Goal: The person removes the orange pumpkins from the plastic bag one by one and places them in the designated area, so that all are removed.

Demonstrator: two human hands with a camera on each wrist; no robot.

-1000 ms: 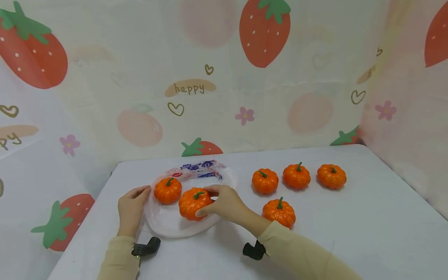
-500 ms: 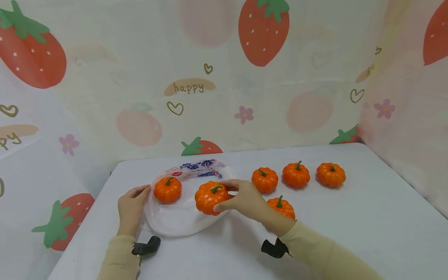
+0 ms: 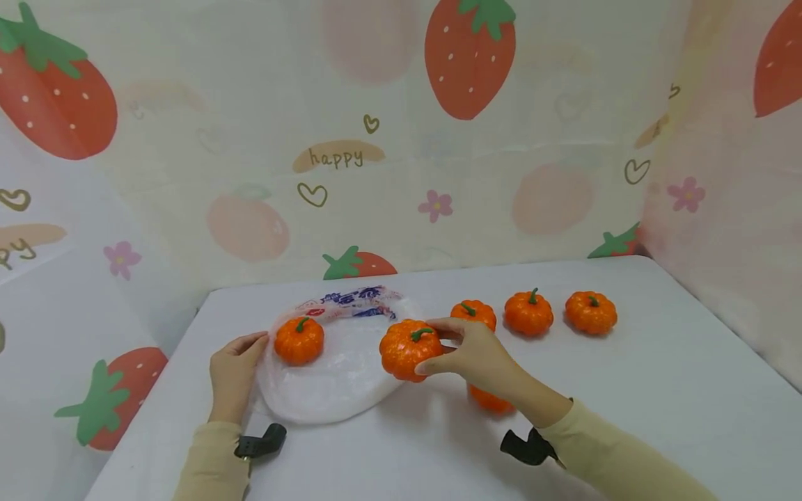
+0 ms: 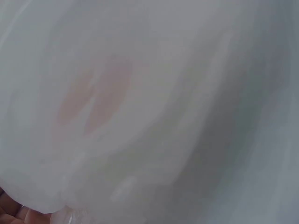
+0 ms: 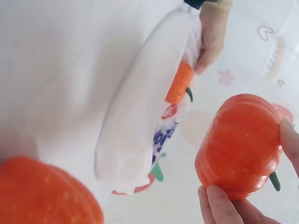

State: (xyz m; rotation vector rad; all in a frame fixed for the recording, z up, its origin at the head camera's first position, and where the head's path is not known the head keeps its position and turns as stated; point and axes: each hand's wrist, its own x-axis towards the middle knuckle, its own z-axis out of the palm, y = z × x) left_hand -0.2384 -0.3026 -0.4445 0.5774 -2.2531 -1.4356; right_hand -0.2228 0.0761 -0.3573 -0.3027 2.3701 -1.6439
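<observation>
My right hand holds a small orange pumpkin with a green stem between thumb and fingers, raised by the right edge of a thin white plastic bag. In the right wrist view, the fingers grip this pumpkin from two sides. My left hand pinches the bag's left edge. Inside the spread bag sits another pumpkin, at its left. White plastic fills most of the left wrist view, with only fingertips showing low at the left.
Toward the back right stand two pumpkins. Another pumpkin is partly behind my right hand, and one more is mostly covered by my right wrist. Blue and red print marks the bag's far side. A patterned cloth hangs behind the white table.
My right hand has moved right with the pumpkin, from over the bag's middle to its right edge. The left hand and the pumpkin in the bag have stayed in place.
</observation>
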